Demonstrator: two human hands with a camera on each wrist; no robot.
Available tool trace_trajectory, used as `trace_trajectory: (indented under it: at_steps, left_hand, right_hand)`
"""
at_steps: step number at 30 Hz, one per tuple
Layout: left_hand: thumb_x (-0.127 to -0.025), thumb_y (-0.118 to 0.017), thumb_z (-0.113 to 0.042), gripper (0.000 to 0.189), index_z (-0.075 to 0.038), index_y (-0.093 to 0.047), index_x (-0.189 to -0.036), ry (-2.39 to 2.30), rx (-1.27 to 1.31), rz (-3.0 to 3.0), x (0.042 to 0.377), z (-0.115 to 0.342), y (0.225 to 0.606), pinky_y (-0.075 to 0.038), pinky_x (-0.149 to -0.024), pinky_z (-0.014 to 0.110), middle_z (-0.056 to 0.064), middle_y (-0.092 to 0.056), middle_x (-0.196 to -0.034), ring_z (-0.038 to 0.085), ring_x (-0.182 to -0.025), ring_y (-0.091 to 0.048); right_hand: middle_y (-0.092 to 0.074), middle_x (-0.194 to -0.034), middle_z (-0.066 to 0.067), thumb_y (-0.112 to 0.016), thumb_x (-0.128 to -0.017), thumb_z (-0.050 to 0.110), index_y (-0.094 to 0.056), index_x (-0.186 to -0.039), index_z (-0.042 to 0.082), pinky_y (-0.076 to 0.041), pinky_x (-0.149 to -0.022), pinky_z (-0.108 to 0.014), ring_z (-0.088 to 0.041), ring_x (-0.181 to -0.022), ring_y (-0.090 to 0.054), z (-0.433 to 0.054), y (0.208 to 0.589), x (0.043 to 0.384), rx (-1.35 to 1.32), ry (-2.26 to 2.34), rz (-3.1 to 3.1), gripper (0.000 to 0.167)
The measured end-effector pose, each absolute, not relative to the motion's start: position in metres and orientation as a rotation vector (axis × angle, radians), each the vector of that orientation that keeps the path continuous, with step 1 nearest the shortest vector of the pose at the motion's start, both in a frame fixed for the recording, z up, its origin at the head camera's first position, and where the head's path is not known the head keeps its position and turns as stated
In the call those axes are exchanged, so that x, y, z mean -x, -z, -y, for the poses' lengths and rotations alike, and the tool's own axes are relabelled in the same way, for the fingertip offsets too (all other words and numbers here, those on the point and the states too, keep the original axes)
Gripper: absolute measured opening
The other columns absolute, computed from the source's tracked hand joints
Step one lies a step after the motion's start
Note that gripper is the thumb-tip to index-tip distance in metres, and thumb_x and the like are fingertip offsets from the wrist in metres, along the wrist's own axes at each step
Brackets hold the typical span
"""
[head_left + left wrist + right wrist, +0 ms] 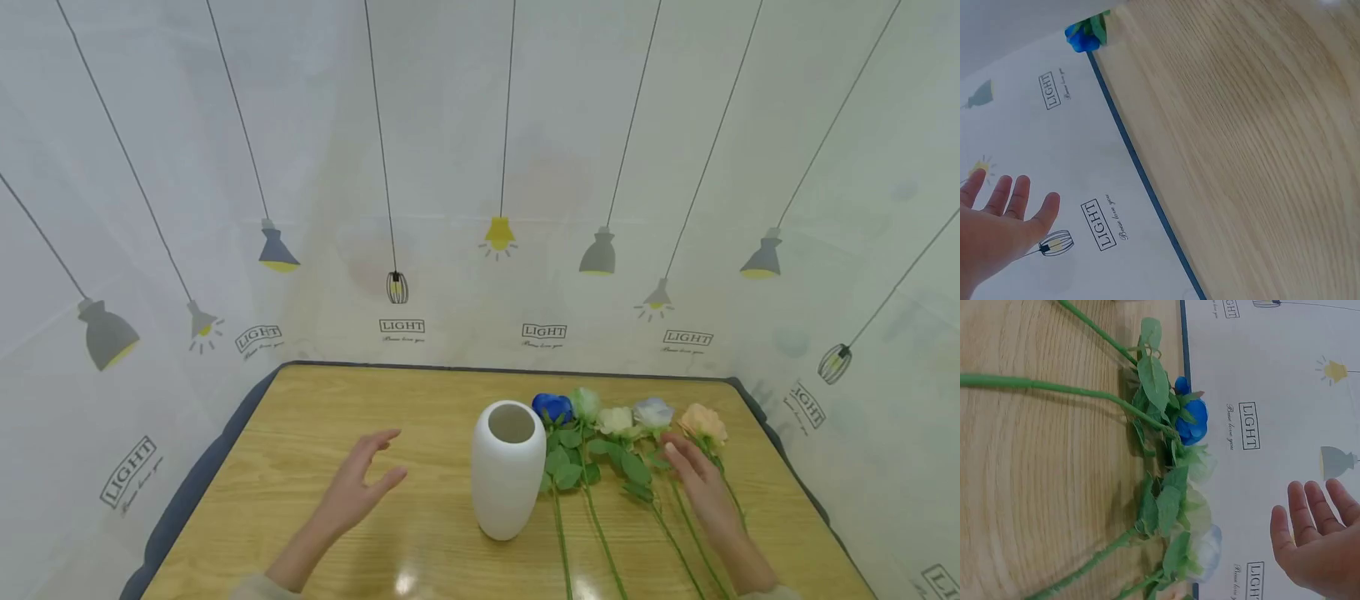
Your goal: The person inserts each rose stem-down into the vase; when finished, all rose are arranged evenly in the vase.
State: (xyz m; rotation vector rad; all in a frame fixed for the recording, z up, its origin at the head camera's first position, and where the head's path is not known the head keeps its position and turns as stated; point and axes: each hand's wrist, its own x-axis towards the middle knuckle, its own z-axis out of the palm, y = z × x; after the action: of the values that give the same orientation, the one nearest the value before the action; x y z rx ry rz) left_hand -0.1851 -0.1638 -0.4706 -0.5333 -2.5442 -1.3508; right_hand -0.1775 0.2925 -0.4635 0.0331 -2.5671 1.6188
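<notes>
Left hand and right hand hover relaxed and released, white vase standing upright between them, five flowers lying near right hand.

2 pale, off-white sleeves show: the left sleeve on the near left side of the vase, the right sleeve on its near right side. Only a strip of each is visible, too little to tell the fabric. Beyond the cuffs, the left hand and right hand are bare, with slim, round-tipped fingers.
</notes>
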Motion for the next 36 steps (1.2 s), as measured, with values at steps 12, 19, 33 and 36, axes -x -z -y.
trace_trajectory:
  at_steps: [12,19,33,36]
  left_hand:
    - [-0.082,-0.064,-0.021,0.048,-0.009,-0.046,-0.125,1.689,0.575,2.495,0.179,0.136,0.465,-0.034,-0.088,0.052,0.003,-0.044,-0.122,0.027,-0.111,-0.042]
    - [-0.083,-0.063,-0.016,0.046,-0.007,-0.046,-0.124,1.726,0.640,2.487,0.176,0.120,0.455,-0.033,-0.088,0.052,0.008,-0.044,-0.123,0.030,-0.111,-0.041]
    - [-0.082,-0.064,-0.015,0.052,-0.003,-0.041,-0.127,1.714,0.689,2.509,0.185,0.098,0.442,-0.034,-0.089,0.049,0.010,-0.042,-0.126,0.031,-0.113,-0.041]
    - [-0.082,-0.065,-0.020,0.053,-0.009,-0.041,-0.128,1.701,0.697,2.506,0.193,0.096,0.447,-0.035,-0.089,0.046,0.006,-0.042,-0.127,0.026,-0.113,-0.041]
  right_hand:
    - [-0.060,-0.102,-0.010,-0.048,-0.089,0.042,-0.052,-0.114,-0.001,-0.047,-0.069,-0.038,-0.019,-0.084,-0.057,-0.284,0.537,0.202,0.221,-1.966,2.490,0.050]
    - [-0.060,-0.099,-0.011,-0.055,-0.084,0.045,-0.049,-0.118,-0.004,-0.045,-0.071,-0.041,-0.024,-0.084,-0.057,-0.247,0.524,0.191,0.445,-2.031,2.563,0.060]
    - [-0.064,-0.086,-0.013,-0.054,-0.088,0.017,-0.049,-0.111,-0.011,-0.049,-0.055,-0.029,-0.022,-0.070,-0.062,-0.225,0.550,0.189,0.243,-2.230,2.650,0.037]
    - [-0.064,-0.084,-0.014,-0.056,-0.085,0.015,-0.053,-0.109,-0.011,-0.049,-0.052,-0.027,-0.022,-0.067,-0.063,-0.222,0.554,0.189,0.188,-2.231,2.654,0.035]
